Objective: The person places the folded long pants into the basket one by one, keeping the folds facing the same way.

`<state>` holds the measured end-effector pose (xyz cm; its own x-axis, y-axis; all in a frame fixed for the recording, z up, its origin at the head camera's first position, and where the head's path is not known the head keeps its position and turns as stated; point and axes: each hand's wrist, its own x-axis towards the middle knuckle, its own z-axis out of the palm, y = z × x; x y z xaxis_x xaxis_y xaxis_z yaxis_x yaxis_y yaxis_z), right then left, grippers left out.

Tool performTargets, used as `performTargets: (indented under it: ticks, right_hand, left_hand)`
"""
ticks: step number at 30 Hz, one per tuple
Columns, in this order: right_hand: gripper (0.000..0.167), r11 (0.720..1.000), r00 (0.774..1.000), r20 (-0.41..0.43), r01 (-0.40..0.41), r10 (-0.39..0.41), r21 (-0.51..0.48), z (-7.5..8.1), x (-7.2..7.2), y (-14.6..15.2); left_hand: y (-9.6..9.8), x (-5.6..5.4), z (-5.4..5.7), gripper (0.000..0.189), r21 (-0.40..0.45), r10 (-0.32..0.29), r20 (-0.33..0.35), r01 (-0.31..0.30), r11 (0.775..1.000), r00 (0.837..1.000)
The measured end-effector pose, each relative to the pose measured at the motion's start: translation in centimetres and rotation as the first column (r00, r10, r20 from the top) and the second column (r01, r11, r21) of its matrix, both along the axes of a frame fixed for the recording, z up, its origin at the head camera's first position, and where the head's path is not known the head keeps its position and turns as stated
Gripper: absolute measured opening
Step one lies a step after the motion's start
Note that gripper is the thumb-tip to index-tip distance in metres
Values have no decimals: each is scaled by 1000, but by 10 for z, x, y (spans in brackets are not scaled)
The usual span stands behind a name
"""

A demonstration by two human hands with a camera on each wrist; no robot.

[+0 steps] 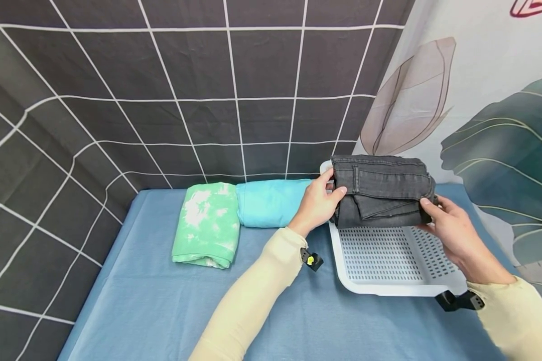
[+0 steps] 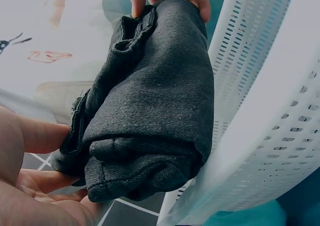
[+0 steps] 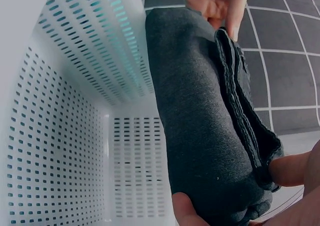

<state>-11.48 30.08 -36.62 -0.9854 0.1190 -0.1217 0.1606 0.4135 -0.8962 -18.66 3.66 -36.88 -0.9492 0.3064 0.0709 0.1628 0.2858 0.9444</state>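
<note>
A folded pair of dark grey jeans [image 1: 384, 188] is held up over the back part of a white perforated basket [image 1: 357, 290]. My left hand [image 1: 315, 203] pinches the left end of the bundle, thumb on its near face. At the opposite end, my right hand [image 1: 453, 235] grips the fabric between thumb and fingers. The left wrist view shows the rolled end of the jeans [image 2: 150, 95] close to the thumb, with the basket wall [image 2: 250, 151] beside it. Seen from the right wrist, the jeans [image 3: 200, 110] hang next to the perforated basket interior [image 3: 55, 136].
A folded green and white tie-dye cloth [image 1: 208, 223] lies on the blue-covered table [image 1: 162, 306], left of a folded turquoise cloth [image 1: 271, 203] that reaches behind the left hand. Dark gridded cloth [image 1: 262, 65] rises at the back; a leaf-printed curtain [image 1: 488, 45] hangs at the right.
</note>
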Motion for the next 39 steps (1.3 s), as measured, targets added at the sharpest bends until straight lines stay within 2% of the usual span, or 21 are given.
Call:
performTargets:
  ticks: [6, 12, 19, 30, 39]
  right_hand:
    - [71, 999, 1000, 26, 8, -9, 40, 2, -4, 1]
    - [72, 1000, 1000, 14, -8, 8, -1, 2, -7, 5]
    - [70, 1000, 1000, 15, -5, 4, 22, 1, -11, 7]
    - [68, 999, 998, 50, 28, -28, -14, -2, -19, 12]
    - [67, 999, 998, 56, 42, -42, -1, -6, -26, 13]
  left_hand:
    - [4, -4, -1, 57, -29, 3, 2, -3, 1000, 1000]
    - [8, -7, -3, 57, -41, 1, 15, 0, 999, 1000]
    - [13, -9, -4, 57, -66, 11, 41, -8, 998, 999]
    - [20, -14, -6, 57, -126, 38, 40, -33, 992, 998]
    - [24, -16, -10, 56, -178, 57, 27, -51, 983, 998]
